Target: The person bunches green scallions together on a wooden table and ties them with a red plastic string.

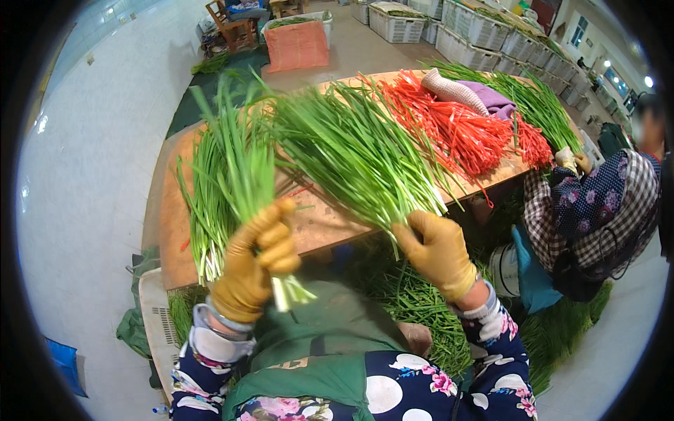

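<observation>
My left hand (258, 254), in a yellow rubber glove, is closed round a bunch of green chives (247, 168). Their pale cut ends stick out below my fist, and the leaf tops are smeared by motion. A second pile of chives (195, 210) lies behind that hand on the wooden table (175, 259). My right hand (441, 251), gloved the same way, is at the pale stem ends of a large chive heap (351, 154) in the middle. Its thumb and fingers pinch a few stems there.
Red plastic ties (456, 137) lie at the table's right, with a purple cloth (488, 98) on them. A co-worker (597, 196) handles chives at the far right. Loose chives (428, 309) fill the space below the table's edge. White crates (397, 24) stand behind.
</observation>
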A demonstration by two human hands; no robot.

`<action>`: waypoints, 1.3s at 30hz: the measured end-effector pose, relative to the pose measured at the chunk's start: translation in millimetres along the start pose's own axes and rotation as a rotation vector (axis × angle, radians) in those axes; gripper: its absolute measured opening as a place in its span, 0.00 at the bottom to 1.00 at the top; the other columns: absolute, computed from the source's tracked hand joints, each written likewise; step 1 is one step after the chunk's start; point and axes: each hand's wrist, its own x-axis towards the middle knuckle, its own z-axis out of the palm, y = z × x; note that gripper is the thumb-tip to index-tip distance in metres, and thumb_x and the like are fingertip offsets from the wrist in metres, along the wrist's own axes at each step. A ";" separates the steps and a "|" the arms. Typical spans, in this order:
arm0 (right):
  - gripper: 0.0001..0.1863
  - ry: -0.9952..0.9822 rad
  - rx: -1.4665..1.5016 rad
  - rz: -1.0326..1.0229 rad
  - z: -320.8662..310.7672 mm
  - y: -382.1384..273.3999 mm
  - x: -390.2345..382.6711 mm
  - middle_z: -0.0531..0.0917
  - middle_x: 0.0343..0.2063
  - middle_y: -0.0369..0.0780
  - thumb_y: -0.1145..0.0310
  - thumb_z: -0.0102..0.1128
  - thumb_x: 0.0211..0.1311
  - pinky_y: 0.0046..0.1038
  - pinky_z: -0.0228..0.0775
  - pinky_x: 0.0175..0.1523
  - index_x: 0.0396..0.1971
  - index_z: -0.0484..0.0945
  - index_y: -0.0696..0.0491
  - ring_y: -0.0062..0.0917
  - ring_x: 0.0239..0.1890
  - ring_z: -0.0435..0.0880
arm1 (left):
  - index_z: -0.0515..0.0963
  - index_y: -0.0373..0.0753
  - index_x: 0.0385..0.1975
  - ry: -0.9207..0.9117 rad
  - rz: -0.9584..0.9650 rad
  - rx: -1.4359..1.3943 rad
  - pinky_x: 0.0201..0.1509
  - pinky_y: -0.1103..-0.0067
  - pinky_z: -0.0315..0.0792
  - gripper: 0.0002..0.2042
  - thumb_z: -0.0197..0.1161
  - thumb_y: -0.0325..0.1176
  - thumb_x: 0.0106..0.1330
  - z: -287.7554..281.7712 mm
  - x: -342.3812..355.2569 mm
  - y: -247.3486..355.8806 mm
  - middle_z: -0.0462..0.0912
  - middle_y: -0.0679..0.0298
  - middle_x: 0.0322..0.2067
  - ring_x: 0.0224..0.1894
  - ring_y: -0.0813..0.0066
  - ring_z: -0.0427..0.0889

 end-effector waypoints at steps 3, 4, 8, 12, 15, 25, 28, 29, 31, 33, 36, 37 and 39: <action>0.13 -0.052 0.158 0.017 6.6 -15.6 -26.9 0.75 0.20 0.50 0.64 0.65 0.66 0.41 0.66 0.26 0.25 0.77 0.55 0.48 0.23 0.77 | 0.76 0.33 0.57 0.483 0.038 0.598 0.33 0.82 0.71 0.16 0.59 0.36 0.76 -25.9 -2.9 -45.6 0.78 0.70 0.29 0.27 0.82 0.73; 0.13 -0.078 0.152 0.001 10.4 -20.8 -32.6 0.76 0.21 0.50 0.64 0.64 0.67 0.42 0.67 0.27 0.26 0.77 0.55 0.48 0.23 0.77 | 0.77 0.33 0.56 0.537 -0.007 0.674 0.38 0.82 0.75 0.16 0.60 0.36 0.75 -33.9 -5.3 -52.9 0.82 0.65 0.38 0.31 0.80 0.78; 0.11 -0.068 0.102 -0.120 21.2 -30.8 -49.6 0.76 0.20 0.46 0.67 0.63 0.67 0.41 0.66 0.24 0.26 0.74 0.52 0.46 0.22 0.78 | 0.78 0.33 0.54 0.476 0.003 0.783 0.41 0.81 0.81 0.15 0.64 0.35 0.73 -57.2 -5.4 -69.1 0.84 0.57 0.52 0.41 0.76 0.85; 0.07 -0.325 0.177 -0.248 29.6 -6.4 -78.0 0.77 0.21 0.42 0.66 0.65 0.66 0.37 0.69 0.27 0.34 0.79 0.53 0.39 0.23 0.78 | 0.79 0.34 0.50 0.448 -0.012 0.688 0.38 0.84 0.80 0.13 0.66 0.34 0.71 -61.5 1.0 -67.4 0.85 0.55 0.50 0.39 0.76 0.85; 0.10 -0.407 -0.114 -0.271 15.1 45.0 -119.9 0.77 0.22 0.40 0.64 0.64 0.65 0.38 0.71 0.30 0.44 0.83 0.50 0.37 0.24 0.79 | 0.80 0.34 0.49 0.504 0.025 0.859 0.38 0.83 0.80 0.13 0.65 0.34 0.72 -65.1 1.8 -64.1 0.86 0.56 0.48 0.38 0.76 0.85; 0.16 -0.341 -0.352 0.165 -16.4 57.3 -130.3 0.83 0.26 0.43 0.53 0.62 0.67 0.39 0.76 0.30 0.33 0.81 0.51 0.40 0.28 0.85 | 0.80 0.33 0.53 0.467 0.015 0.917 0.47 0.81 0.78 0.13 0.63 0.29 0.71 -74.5 -2.6 -57.4 0.85 0.60 0.49 0.42 0.76 0.83; 0.16 -0.124 -0.241 -0.087 15.2 7.5 -84.2 0.82 0.24 0.44 0.54 0.66 0.65 0.38 0.74 0.27 0.37 0.80 0.53 0.40 0.25 0.83 | 0.80 0.34 0.48 0.544 0.013 0.846 0.39 0.84 0.81 0.12 0.64 0.35 0.73 -69.0 -1.9 -62.1 0.87 0.59 0.47 0.38 0.77 0.85; 0.16 -0.127 -0.277 -0.049 27.7 -2.3 -70.7 0.81 0.23 0.44 0.54 0.66 0.65 0.40 0.73 0.27 0.35 0.78 0.53 0.41 0.24 0.83 | 0.80 0.34 0.48 0.561 -0.004 0.821 0.39 0.84 0.80 0.12 0.64 0.36 0.73 -66.4 -3.6 -63.1 0.87 0.59 0.47 0.38 0.78 0.85; 0.15 -0.203 -0.271 0.050 49.5 -10.9 -48.5 0.80 0.20 0.46 0.57 0.64 0.67 0.44 0.71 0.26 0.30 0.74 0.53 0.46 0.22 0.81 | 0.80 0.35 0.49 0.583 -0.032 0.802 0.39 0.85 0.80 0.13 0.63 0.37 0.73 -61.5 -6.3 -62.9 0.86 0.61 0.47 0.41 0.78 0.85; 0.15 -0.137 -0.206 0.050 58.6 -9.2 -42.0 0.79 0.17 0.47 0.56 0.62 0.68 0.45 0.71 0.25 0.29 0.74 0.52 0.47 0.20 0.80 | 0.80 0.35 0.50 0.569 -0.012 0.846 0.40 0.84 0.80 0.13 0.63 0.37 0.74 -58.5 -7.3 -63.2 0.86 0.61 0.47 0.43 0.76 0.85; 0.13 -0.177 0.006 0.052 59.9 -3.7 -53.0 0.78 0.19 0.50 0.61 0.60 0.69 0.46 0.70 0.26 0.28 0.73 0.53 0.52 0.22 0.79 | 0.80 0.34 0.51 0.537 0.009 0.837 0.44 0.82 0.80 0.15 0.65 0.37 0.72 -58.3 -3.4 -64.6 0.86 0.61 0.46 0.44 0.75 0.86; 0.13 -0.199 0.067 0.051 57.8 -3.2 -59.1 0.78 0.20 0.51 0.62 0.59 0.69 0.46 0.70 0.27 0.27 0.73 0.53 0.52 0.23 0.79 | 0.79 0.34 0.51 0.525 0.017 0.797 0.44 0.82 0.80 0.15 0.65 0.36 0.72 -59.0 -0.1 -65.6 0.86 0.61 0.46 0.43 0.75 0.86; 0.13 -0.276 0.227 0.061 53.9 -4.5 -68.0 0.77 0.22 0.52 0.65 0.59 0.69 0.41 0.68 0.28 0.26 0.73 0.55 0.48 0.22 0.77 | 0.79 0.34 0.52 0.462 0.019 0.723 0.44 0.81 0.80 0.16 0.68 0.35 0.70 -60.8 8.1 -66.4 0.86 0.61 0.45 0.42 0.76 0.86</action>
